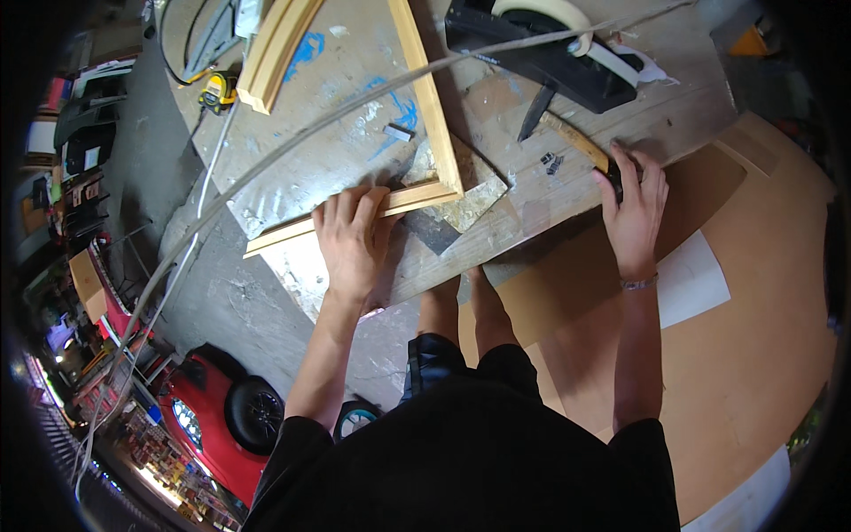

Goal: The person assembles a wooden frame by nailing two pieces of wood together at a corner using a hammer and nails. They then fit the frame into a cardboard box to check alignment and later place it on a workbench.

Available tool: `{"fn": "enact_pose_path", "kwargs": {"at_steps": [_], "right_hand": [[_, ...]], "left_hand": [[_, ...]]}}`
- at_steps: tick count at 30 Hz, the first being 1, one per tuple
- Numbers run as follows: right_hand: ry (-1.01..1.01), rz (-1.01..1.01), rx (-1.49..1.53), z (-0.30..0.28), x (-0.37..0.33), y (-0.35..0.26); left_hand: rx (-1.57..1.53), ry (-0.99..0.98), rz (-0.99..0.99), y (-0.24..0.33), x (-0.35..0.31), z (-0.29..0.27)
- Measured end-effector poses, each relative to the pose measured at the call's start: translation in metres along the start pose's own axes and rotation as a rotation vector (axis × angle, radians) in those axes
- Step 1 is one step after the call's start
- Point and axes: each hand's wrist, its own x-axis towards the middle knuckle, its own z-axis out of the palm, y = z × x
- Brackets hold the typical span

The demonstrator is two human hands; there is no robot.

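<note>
My left hand (pixel 350 239) is closed around the near rail of a pale wooden frame (pixel 427 106), close to the corner where two moulding strips meet. That corner rests on a square, paint-stained board (pixel 479 182) on the worktable (pixel 567 191). My right hand (pixel 634 191) is wrapped round the end of the wooden handle of a hammer (pixel 572 140) at the table's near edge. The dark hammer head lies on the table, pointing away to the left. Several small dark metal pieces (pixel 551 163) lie between the hammer and the frame. Inside the frame corner sits a small grey metal strip (pixel 397 132).
A black tool with a cream round part (pixel 541 58) stands at the far right. Curved wooden mouldings (pixel 277 58) and a yellow tape measure (pixel 218 91) are far left. A grey cable (pixel 355 93) crosses above the table. Brown cardboard (pixel 745 355) lies at right; a red vehicle (pixel 213 421) stands left.
</note>
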Motion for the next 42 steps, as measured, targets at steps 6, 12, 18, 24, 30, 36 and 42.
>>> {"fn": "enact_pose_path", "kwargs": {"at_steps": [6,12,18,24,30,36,42], "right_hand": [[-0.006,-0.064,0.256,-0.038,0.001,-0.053],[-0.079,-0.42,0.478,-0.051,0.053,-0.149],[0.078,-0.808,0.685,-0.077,0.083,-0.269],[0.135,-1.026,0.723,-0.123,0.056,-0.349],[-0.336,-1.173,0.731,-0.164,0.017,-0.411],[-0.501,-1.193,0.63,-0.219,-0.025,-0.474],[-0.636,-1.189,0.508,-0.237,-0.064,-0.524]], "left_hand": [[-0.075,0.024,0.181,-0.02,-0.02,-0.055],[-0.109,0.062,0.234,-0.017,-0.092,-0.144],[-0.186,0.265,0.009,0.023,-0.2,-0.262],[-0.289,0.492,-0.455,0.054,-0.296,-0.32],[-0.988,0.62,-1.005,0.055,-0.35,-0.383],[-1.261,0.577,-1.088,0.025,-0.421,-0.406],[-1.316,0.508,-1.116,-0.013,-0.477,-0.418]]}}
